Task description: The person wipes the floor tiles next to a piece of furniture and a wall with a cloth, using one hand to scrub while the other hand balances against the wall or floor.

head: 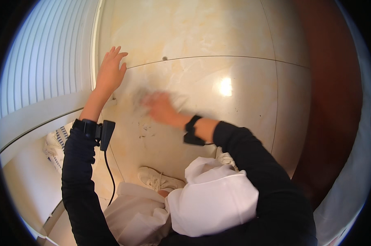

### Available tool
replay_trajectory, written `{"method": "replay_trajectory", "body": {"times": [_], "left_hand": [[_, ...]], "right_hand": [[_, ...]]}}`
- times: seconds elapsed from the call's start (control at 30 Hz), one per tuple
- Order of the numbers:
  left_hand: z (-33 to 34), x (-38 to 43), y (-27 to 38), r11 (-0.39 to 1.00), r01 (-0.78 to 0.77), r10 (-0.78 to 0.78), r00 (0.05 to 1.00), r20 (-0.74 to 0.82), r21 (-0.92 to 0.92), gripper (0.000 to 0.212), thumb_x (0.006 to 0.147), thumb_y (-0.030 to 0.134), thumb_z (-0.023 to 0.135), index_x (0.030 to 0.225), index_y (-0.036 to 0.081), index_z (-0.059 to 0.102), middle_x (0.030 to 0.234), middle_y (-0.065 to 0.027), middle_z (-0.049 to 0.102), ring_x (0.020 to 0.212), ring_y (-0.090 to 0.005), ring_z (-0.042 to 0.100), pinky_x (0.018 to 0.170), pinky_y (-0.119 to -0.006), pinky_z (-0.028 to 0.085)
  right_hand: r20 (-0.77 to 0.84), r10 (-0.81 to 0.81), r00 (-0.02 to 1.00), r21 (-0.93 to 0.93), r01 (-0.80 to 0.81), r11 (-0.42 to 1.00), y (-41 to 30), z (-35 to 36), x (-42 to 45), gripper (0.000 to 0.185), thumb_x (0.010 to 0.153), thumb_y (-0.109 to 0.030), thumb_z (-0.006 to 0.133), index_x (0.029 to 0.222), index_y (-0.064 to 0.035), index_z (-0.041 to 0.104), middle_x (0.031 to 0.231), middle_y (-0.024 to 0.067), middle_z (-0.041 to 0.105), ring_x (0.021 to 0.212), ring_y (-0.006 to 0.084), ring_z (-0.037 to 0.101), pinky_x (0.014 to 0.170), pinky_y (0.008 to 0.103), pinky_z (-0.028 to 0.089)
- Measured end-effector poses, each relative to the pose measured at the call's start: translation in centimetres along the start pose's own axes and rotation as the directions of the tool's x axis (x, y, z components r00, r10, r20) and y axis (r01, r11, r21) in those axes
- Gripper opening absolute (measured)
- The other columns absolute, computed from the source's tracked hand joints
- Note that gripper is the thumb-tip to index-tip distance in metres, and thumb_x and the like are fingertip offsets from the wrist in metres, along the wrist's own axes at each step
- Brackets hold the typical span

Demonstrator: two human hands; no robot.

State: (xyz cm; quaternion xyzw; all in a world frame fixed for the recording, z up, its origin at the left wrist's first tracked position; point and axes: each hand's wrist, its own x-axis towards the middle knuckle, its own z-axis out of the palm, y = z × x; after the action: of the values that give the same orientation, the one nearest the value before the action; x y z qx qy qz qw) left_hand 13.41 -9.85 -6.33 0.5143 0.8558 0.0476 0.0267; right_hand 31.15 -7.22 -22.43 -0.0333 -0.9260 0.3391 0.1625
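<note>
My right hand [162,106] is low over the glossy beige tiled floor [197,129], its fingers bent and blurred by motion. It seems closed on a blurred greyish wad [139,97], perhaps a cloth or wipe; its edges are too smeared to make out. Small dark marks [145,126] lie on the tile just below this hand. Holding nothing, my left hand [111,69] has its fingers apart beside the edge of a white slatted door panel [50,61]. Whether it touches the panel is unclear.
A dark red-brown wooden surface [329,92] runs along the right side. A small round dark spot [165,58] sits on a tile joint. Under the panel, at left, is a white item with blue stripes [58,144]. My shoe [159,180] and knees are close below.
</note>
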Motion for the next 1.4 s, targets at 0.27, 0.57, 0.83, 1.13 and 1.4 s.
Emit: {"method": "replay_trajectory", "body": {"times": [0.27, 0.57, 0.83, 1.13, 1.4], "left_hand": [[1.6, 1.3, 2.2, 0.998, -0.036, 0.035, 0.999, -0.012, -0.059, 0.029, 0.078, 0.006, 0.049, 0.107, 0.005, 0.049, 0.123, -0.0156, 0.041, 0.118, -0.0296, 0.033, 0.1, -0.037, 0.025], [10.2, 2.9, 5.1, 0.985, -0.02, 0.055, 0.977, 0.204, -0.17, 0.036, 0.077, 0.013, 0.051, 0.109, -0.001, 0.046, 0.117, -0.0218, 0.044, 0.109, -0.0345, 0.041, 0.091, -0.038, 0.034], [11.4, 2.5, 3.0, 0.889, 0.102, 0.054, 0.945, 0.324, -0.447, 0.039, 0.076, 0.011, 0.049, 0.114, 0.003, 0.044, 0.115, -0.0215, 0.045, 0.106, -0.0348, 0.044, 0.09, -0.036, 0.036], [2.9, 1.9, 2.0, 0.947, 0.114, -0.071, 0.986, 0.152, -0.302, 0.035, 0.082, 0.011, 0.045, 0.116, 0.007, 0.044, 0.115, -0.0162, 0.048, 0.107, -0.0315, 0.045, 0.089, -0.035, 0.037], [5.7, 0.4, -1.3, 0.94, 0.144, -0.152, 0.988, -0.003, -0.309, 0.034, 0.079, 0.01, 0.045, 0.113, 0.005, 0.045, 0.113, -0.0178, 0.049, 0.104, -0.0326, 0.046, 0.088, -0.036, 0.037]], "right_hand": [[-0.025, 0.126, 0.992, 0.42, -0.105, 0.902, 3.7, -6.8, -0.7, 0.051, 0.064, -0.01, 0.057, 0.115, -0.0148, 0.049, 0.111, 0.0076, 0.05, 0.099, 0.0261, 0.043, 0.088, 0.0376, 0.031], [-0.647, 0.674, -0.357, 0.699, -0.632, 0.335, 18.3, -32.3, -23.8, 0.045, 0.078, -0.018, 0.046, 0.119, 0.0012, 0.042, 0.121, 0.016, 0.045, 0.112, 0.0266, 0.041, 0.092, 0.0335, 0.032], [-0.865, 0.395, 0.31, -0.157, -0.914, 0.375, 22.0, -23.9, -17.6, 0.045, 0.067, -0.02, 0.059, 0.11, -0.0104, 0.051, 0.11, 0.0112, 0.052, 0.104, 0.0291, 0.046, 0.089, 0.0445, 0.029], [0.064, 0.156, 0.986, 0.339, -0.168, 0.925, -3.2, 0.1, 0.8, 0.043, 0.064, -0.016, 0.058, 0.107, -0.0195, 0.055, 0.115, 0.0046, 0.048, 0.101, 0.0294, 0.039, 0.083, 0.0483, 0.027], [-0.388, 0.495, 0.777, 0.393, -0.346, 0.852, 8.8, -13.4, -2.8, 0.04, 0.075, -0.013, 0.055, 0.113, -0.0036, 0.047, 0.111, 0.014, 0.049, 0.104, 0.0279, 0.042, 0.088, 0.0326, 0.035]]}}
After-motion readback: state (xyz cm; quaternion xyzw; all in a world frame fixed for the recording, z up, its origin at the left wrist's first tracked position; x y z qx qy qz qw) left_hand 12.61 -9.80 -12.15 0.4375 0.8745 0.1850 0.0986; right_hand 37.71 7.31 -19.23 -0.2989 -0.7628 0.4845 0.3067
